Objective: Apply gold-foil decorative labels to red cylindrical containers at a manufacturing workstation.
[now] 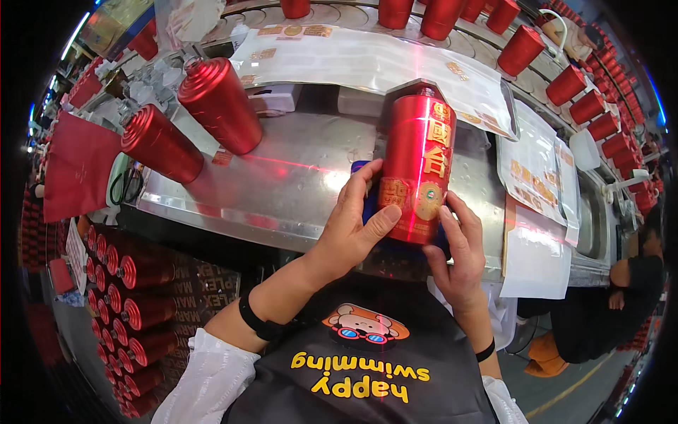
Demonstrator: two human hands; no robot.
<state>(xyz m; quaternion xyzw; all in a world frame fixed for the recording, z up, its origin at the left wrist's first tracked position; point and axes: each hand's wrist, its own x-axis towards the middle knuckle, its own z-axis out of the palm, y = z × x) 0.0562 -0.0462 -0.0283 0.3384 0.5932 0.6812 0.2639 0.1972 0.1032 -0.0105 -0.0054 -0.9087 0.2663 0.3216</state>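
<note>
A glossy red bottle (418, 141) with raised gold characters and gold decals lies tilted in a dark holder with blue parts, its neck pointing away from me. My left hand (357, 215) grips its lower left side, the thumb pressed on a gold decal (393, 192) and the fingers along the holder's edge. From the right, my right hand (459, 244) holds the lower end, fingertips against a round gold decal (430, 198). Two plain red bottles (220, 106) (162, 145) stand on the metal worktop to the left.
White backing sheets with gold decals (332, 53) lie across the back; more sheets (533, 169) are at the right. Red bottles line a conveyor (339, 14) behind. Scissors (132, 185) sit at the left edge. Many red bottles (138, 311) are stacked lower left. Another person's arm (628, 272) is at right.
</note>
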